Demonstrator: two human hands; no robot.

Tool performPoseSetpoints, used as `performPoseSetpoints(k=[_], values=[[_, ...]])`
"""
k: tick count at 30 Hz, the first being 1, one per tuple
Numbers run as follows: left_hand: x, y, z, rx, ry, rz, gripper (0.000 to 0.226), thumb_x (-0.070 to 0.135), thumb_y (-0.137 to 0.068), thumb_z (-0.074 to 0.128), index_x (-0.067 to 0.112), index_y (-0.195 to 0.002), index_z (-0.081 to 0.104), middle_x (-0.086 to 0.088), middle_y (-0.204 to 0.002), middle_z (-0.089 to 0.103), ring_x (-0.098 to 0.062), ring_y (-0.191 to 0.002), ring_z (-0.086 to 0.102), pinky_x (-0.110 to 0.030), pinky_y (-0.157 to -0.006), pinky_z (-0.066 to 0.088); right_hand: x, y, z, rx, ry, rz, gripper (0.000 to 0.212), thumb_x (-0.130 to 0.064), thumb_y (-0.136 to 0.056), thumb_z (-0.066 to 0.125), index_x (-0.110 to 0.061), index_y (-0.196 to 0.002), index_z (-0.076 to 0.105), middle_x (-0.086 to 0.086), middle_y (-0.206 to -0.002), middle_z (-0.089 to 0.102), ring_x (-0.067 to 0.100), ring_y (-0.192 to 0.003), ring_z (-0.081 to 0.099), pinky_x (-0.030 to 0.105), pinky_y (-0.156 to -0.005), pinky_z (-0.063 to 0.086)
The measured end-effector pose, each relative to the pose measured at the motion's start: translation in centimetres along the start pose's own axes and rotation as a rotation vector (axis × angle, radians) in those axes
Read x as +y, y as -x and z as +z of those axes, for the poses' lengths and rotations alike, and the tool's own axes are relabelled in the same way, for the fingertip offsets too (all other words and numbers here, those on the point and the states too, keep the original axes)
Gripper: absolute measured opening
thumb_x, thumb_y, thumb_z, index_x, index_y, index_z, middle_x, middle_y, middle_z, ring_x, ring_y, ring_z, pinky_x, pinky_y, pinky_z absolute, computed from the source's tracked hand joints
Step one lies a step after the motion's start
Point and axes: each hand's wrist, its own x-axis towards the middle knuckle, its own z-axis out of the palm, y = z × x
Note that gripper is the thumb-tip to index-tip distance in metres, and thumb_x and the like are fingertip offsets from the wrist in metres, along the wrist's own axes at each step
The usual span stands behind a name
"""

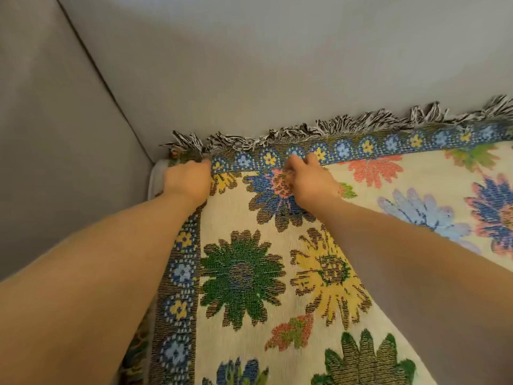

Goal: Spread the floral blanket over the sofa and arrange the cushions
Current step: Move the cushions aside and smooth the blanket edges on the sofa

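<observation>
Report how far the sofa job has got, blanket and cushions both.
Done: the floral blanket already lies across the seat, its fringe along the foot of the grey sofa back. In hand: the left hand grips the blanket's corner by the armrest while the right hand pinches the cloth near the blue border, settling it. Left: arranging the cushions; none shows in this view.
</observation>
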Motion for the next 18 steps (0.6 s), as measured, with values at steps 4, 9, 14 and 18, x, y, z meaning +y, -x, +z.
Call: performPoseSetpoints(k=[4, 9, 14, 18], values=[[-1.7, -0.3, -0.8, -0.016, -0.101, 0.005, 0.037, 0.006, -0.094, 0.039, 0.009, -0.131, 0.043, -0.014, -0.117, 0.064, -0.033, -0.107, 0.063, -0.037, -0.081, 0.049, -2.3, -0.6, 0.0, -0.032, -0.001, -0.049, 0.033, -0.002, -0.093, 0.044, -0.016, -0.123, 0.045, 0.013, -0.131, 0.042, 0.038, -0.11, 0.053, 0.035, -0.069, 0.039], [-3.4, 1.9, 0.1, 0.008, -0.073, -0.056, 0.05, 0.009, -0.096, 0.038, 0.013, -0.144, 0.024, -0.018, -0.125, 0.051, -0.035, -0.103, 0.062, -0.039, -0.078, 0.05, -3.6, 0.5, 1.1, -0.085, 0.02, -0.153, 0.044, -0.033, -0.099, 0.035, -0.035, -0.143, 0.026, 0.006, -0.152, 0.023, 0.035, -0.137, 0.022, 0.051, -0.111, 0.021], [-2.8, 2.9, 0.7, -0.127, -0.172, 0.041, 0.072, -0.001, -0.095, 0.03, 0.024, -0.152, -0.007, -0.014, -0.16, 0.002, -0.03, -0.105, 0.062, -0.039, -0.075, 0.053, -2.2, 0.8, 0.4, -0.183, 0.122, -0.175, 0.053, -0.044, -0.1, 0.02, -0.041, -0.148, 0.001, -0.004, -0.161, -0.003, 0.033, -0.146, 0.004, 0.058, -0.115, -0.003], [-1.7, 4.0, -3.0, -0.279, -0.202, -0.149, 0.047, 0.01, -0.097, 0.035, 0.009, -0.144, 0.032, -0.014, -0.146, 0.041, -0.031, -0.129, 0.048, -0.039, -0.1, 0.044, 0.3, 2.2, -2.9, -0.245, 0.008, -0.133, 0.052, -0.042, -0.1, 0.025, -0.039, -0.149, 0.007, -0.002, -0.161, 0.006, 0.036, -0.146, 0.005, 0.055, -0.116, 0.005]])
